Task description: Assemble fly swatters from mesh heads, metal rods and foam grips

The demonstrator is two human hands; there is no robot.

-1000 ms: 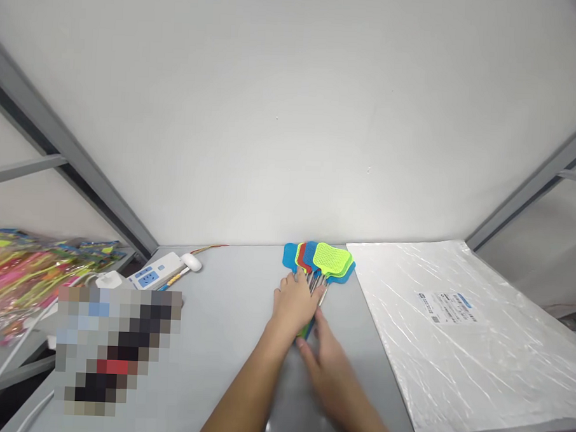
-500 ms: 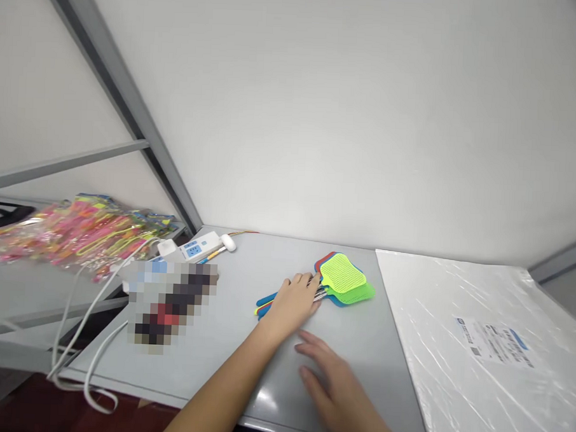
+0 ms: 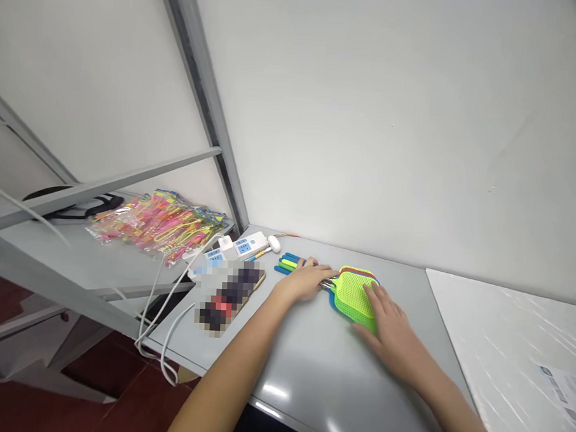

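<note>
A bundle of fly swatters [image 3: 354,290] lies on the grey tabletop, its mesh heads in yellow-green, green, blue and red stacked unevenly. Their metal shafts run under my left hand [image 3: 308,280], whose fingers curl around them. Blue and yellow-green handles [image 3: 288,262] stick out to the left of that hand. At the right side of the heads, my right hand [image 3: 392,325] touches the mesh with its fingers stretched and thumb apart.
To the left lie a pixelated phone-shaped object [image 3: 231,299] and a white power strip [image 3: 251,244] with cables. Clear-wrapped colourful packets [image 3: 163,223] fill the side shelf. A plastic-wrapped white board [image 3: 506,340] covers the table's right end. A wall [image 3: 367,149] closes the back.
My right hand has moved up from the bare tabletop onto the swatter heads. The heads now overlap more closely. The camera view has swung left.
</note>
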